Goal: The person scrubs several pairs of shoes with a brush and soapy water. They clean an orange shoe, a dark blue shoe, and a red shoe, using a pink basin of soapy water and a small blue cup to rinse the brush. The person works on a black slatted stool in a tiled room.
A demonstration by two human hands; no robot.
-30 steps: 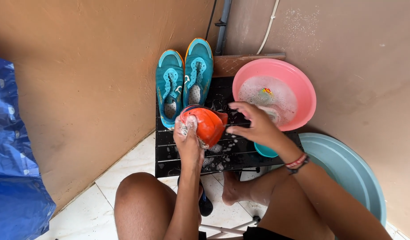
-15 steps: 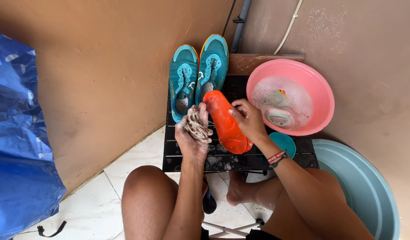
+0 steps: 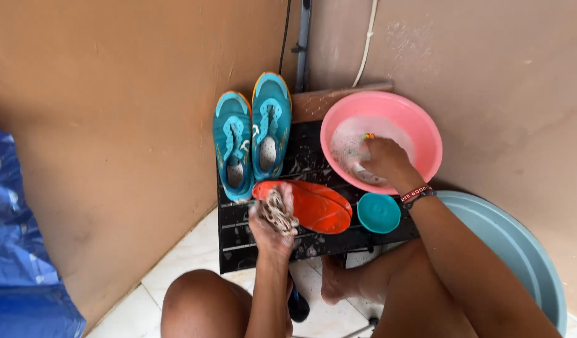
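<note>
My left hand (image 3: 273,222) is closed around a bunch of pale shoelaces (image 3: 277,209) and rests against the near end of an orange insole (image 3: 313,206) lying flat on a black slatted board (image 3: 238,241). My right hand (image 3: 382,161) reaches into the soapy water of a pink basin (image 3: 420,122) and touches a small object there; I cannot tell if it grips it. A pair of teal sneakers (image 3: 251,141) leans against the wall at the back of the board.
A small teal cup (image 3: 378,213) sits on the board beside the insole. A large light-blue tub (image 3: 520,250) stands at the right. Blue plastic sheeting (image 3: 19,250) hangs at the left. Pipes run up the wall corner. My bare knees and foot are below.
The orange insole went from held up in both hands to lying flat on the board. My right hand let go of it and moved into the pink basin.
</note>
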